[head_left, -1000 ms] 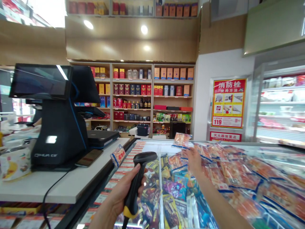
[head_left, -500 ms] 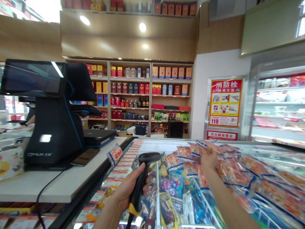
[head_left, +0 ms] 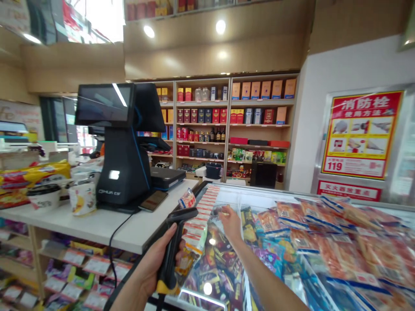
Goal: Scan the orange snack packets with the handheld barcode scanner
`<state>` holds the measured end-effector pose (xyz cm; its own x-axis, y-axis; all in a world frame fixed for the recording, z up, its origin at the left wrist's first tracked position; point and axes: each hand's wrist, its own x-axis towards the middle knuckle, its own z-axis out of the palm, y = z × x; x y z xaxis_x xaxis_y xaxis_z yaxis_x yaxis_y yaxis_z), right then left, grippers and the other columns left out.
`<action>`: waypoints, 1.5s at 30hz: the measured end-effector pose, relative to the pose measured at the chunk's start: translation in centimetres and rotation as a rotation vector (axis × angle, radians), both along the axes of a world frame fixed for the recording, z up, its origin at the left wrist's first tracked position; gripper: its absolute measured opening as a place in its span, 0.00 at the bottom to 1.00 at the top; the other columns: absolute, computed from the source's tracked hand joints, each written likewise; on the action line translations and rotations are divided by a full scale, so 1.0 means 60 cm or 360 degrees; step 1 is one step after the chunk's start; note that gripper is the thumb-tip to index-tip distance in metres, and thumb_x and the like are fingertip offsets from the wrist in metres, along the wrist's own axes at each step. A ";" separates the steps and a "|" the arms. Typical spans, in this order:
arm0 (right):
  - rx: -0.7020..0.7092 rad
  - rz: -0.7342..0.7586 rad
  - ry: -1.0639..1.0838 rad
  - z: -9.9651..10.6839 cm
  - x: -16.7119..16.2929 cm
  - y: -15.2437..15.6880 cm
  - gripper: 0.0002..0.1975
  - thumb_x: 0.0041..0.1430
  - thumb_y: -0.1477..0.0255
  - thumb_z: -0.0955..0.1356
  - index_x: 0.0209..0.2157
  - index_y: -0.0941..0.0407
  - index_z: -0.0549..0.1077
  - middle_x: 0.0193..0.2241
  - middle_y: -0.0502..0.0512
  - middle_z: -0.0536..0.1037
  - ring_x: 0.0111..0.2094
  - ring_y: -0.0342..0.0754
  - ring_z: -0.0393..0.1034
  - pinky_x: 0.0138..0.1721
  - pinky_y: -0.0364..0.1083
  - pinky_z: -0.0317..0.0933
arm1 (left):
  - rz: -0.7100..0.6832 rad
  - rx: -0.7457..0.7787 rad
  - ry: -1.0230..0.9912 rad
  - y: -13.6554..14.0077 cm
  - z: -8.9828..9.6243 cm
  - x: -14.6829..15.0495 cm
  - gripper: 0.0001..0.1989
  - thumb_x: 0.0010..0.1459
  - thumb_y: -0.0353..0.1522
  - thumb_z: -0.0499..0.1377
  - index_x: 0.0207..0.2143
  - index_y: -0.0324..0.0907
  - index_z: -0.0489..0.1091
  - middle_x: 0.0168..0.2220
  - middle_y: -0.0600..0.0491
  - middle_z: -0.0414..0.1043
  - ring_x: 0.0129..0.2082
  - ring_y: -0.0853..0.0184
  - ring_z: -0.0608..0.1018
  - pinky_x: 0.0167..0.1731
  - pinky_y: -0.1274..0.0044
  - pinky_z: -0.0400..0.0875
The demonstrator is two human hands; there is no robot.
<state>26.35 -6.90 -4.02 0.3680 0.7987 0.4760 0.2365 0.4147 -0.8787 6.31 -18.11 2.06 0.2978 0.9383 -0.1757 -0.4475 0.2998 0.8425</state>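
My left hand [head_left: 158,255] is wrapped round a black and yellow barcode scanner [head_left: 168,255], held upright with its head at the top and its cable hanging below. My right hand [head_left: 231,222] reaches over the glass-topped freezer [head_left: 223,194]. Its fingers are curled together near a greyish wrapper; whether they pinch anything is too small to tell. Under the hand lie many dark ice cream packets [head_left: 215,270]. A small clear packet with orange contents [head_left: 187,198] rests at the freezer's left edge, just beyond the scanner head.
Clear bags of orange-pink food with blue edges [head_left: 343,250] are heaped on the freezer's right side. On the left, a white counter [head_left: 129,231] carries a black checkout terminal [head_left: 121,168], a phone [head_left: 153,201] and two cups. Behind stand shelves [head_left: 262,103] of boxed goods.
My right hand has left the heap of clear bags and moved left across the freezer. The view has turned left. My left hand still holds the barcode scanner.
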 end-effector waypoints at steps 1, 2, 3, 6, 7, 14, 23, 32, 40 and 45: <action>-0.0005 -0.0022 -0.0175 0.003 -0.032 0.011 0.14 0.41 0.69 0.64 0.33 0.55 0.69 0.29 0.52 0.72 0.28 0.44 0.65 0.33 0.44 0.58 | 0.0063 -0.0013 -0.0004 0.004 -0.005 -0.016 0.16 0.45 0.42 0.54 0.32 0.39 0.62 0.17 0.59 0.60 0.12 0.78 0.61 0.12 0.84 0.56; -0.0010 -0.0039 -0.0359 0.009 -0.061 0.021 0.14 0.42 0.69 0.63 0.35 0.55 0.69 0.30 0.51 0.71 0.28 0.44 0.65 0.34 0.44 0.57 | 0.0129 -0.0026 -0.0008 0.007 -0.009 -0.032 0.15 0.45 0.41 0.54 0.31 0.39 0.62 0.17 0.59 0.60 0.12 0.78 0.61 0.12 0.84 0.56; -0.0018 -0.0032 -0.0525 0.015 -0.088 0.030 0.15 0.43 0.70 0.63 0.36 0.55 0.68 0.30 0.52 0.71 0.29 0.44 0.64 0.35 0.44 0.57 | 0.0180 -0.0033 -0.0018 0.010 -0.013 -0.046 0.15 0.45 0.41 0.54 0.31 0.39 0.62 0.17 0.59 0.60 0.13 0.78 0.61 0.13 0.84 0.56; -0.0012 0.0004 -0.0912 0.035 -0.153 0.059 0.18 0.45 0.69 0.62 0.42 0.54 0.65 0.34 0.53 0.69 0.34 0.45 0.63 0.37 0.44 0.55 | 0.0249 -0.0014 -0.0068 0.013 -0.021 -0.082 0.14 0.46 0.40 0.54 0.32 0.40 0.63 0.18 0.59 0.60 0.13 0.78 0.61 0.13 0.84 0.56; -0.0018 0.0002 -0.1010 0.040 -0.170 0.068 0.19 0.46 0.68 0.62 0.43 0.53 0.64 0.37 0.54 0.68 0.37 0.46 0.62 0.38 0.44 0.55 | 0.0253 -0.0002 -0.0084 0.014 -0.023 -0.090 0.14 0.46 0.40 0.54 0.32 0.40 0.63 0.19 0.59 0.60 0.13 0.79 0.61 0.13 0.84 0.56; -0.0227 0.0002 -0.1439 0.053 -0.198 0.105 0.12 0.46 0.67 0.61 0.35 0.52 0.68 0.39 0.55 0.66 0.34 0.47 0.63 0.31 0.44 0.55 | 0.0277 -0.0024 -0.0133 0.018 -0.028 -0.103 0.15 0.46 0.41 0.54 0.30 0.38 0.63 0.18 0.59 0.59 0.13 0.79 0.61 0.13 0.85 0.55; -0.0107 0.0015 -0.0071 0.004 -0.016 0.064 0.07 0.44 0.70 0.59 0.27 0.55 0.64 0.21 0.49 0.71 0.24 0.45 0.66 0.28 0.45 0.59 | 0.0035 0.0034 -0.0128 0.000 -0.017 -0.036 0.15 0.47 0.42 0.52 0.29 0.38 0.63 0.17 0.58 0.60 0.12 0.78 0.61 0.14 0.84 0.54; 0.0039 0.0045 0.0811 -0.016 0.125 -0.019 0.10 0.37 0.68 0.64 0.26 0.55 0.62 0.17 0.45 0.70 0.23 0.43 0.67 0.30 0.45 0.63 | -0.0263 0.0058 0.0008 -0.035 -0.004 0.065 0.17 0.47 0.43 0.51 0.30 0.37 0.63 0.17 0.58 0.61 0.12 0.78 0.61 0.13 0.83 0.53; 0.0021 0.0040 0.0912 -0.019 0.167 -0.063 0.11 0.36 0.70 0.64 0.27 0.55 0.61 0.18 0.45 0.70 0.24 0.43 0.68 0.30 0.45 0.63 | -0.0478 0.0124 0.0069 -0.048 0.002 0.120 0.18 0.47 0.43 0.51 0.34 0.37 0.63 0.17 0.57 0.62 0.12 0.76 0.62 0.13 0.83 0.53; -0.0047 -0.0054 0.0794 -0.030 0.183 -0.104 0.09 0.36 0.69 0.64 0.25 0.55 0.62 0.17 0.47 0.71 0.23 0.45 0.68 0.29 0.46 0.62 | -0.0486 0.0127 0.0044 -0.050 0.001 0.129 0.15 0.46 0.41 0.53 0.31 0.38 0.62 0.17 0.58 0.61 0.12 0.77 0.63 0.14 0.83 0.54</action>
<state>37.32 -13.14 -5.81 0.5711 0.7928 0.2129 -0.2025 0.3874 -0.8994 14.06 -21.13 2.11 0.5639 0.8175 -0.1172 -0.3236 0.3493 0.8793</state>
